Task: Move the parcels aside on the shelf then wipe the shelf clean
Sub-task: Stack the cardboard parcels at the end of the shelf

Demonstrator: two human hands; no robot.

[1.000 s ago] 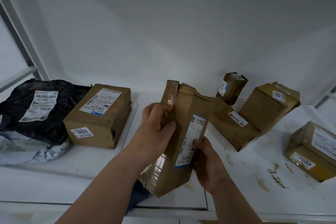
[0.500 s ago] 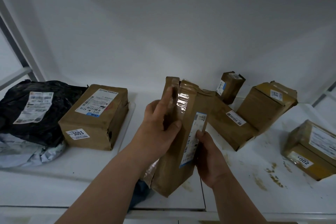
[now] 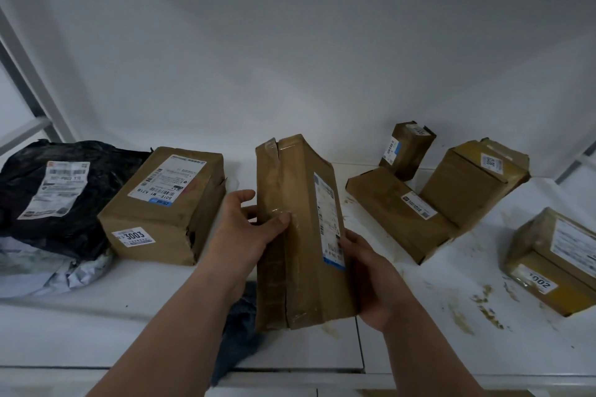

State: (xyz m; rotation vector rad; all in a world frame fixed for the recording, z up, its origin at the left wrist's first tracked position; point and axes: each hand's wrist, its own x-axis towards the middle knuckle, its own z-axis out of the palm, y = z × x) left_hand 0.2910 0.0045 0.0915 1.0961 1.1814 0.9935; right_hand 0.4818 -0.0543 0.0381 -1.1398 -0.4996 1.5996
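Observation:
I hold a tall taped brown parcel (image 3: 296, 229) upright over the middle of the white shelf (image 3: 145, 293). My left hand (image 3: 248, 226) grips its left side, thumb across the taped front. My right hand (image 3: 371, 277) grips its lower right edge beside the white label. A dark blue cloth (image 3: 238, 325) lies on the shelf under my left forearm, partly hidden. To the left sit a brown box marked 3003 (image 3: 164, 206) and a black bag parcel (image 3: 61, 193).
Right of the held parcel are a flat brown box (image 3: 393, 213), a small box (image 3: 408, 148) at the back, a tilted box (image 3: 471, 180) and a box marked 2002 (image 3: 554, 261). Brown dirt stains (image 3: 483, 303) mark the shelf's right part. A grey bag (image 3: 42, 271) lies front left.
The parcel has turned so its taped face points toward me and stands more upright. My left hand slid from its top down to its left side.

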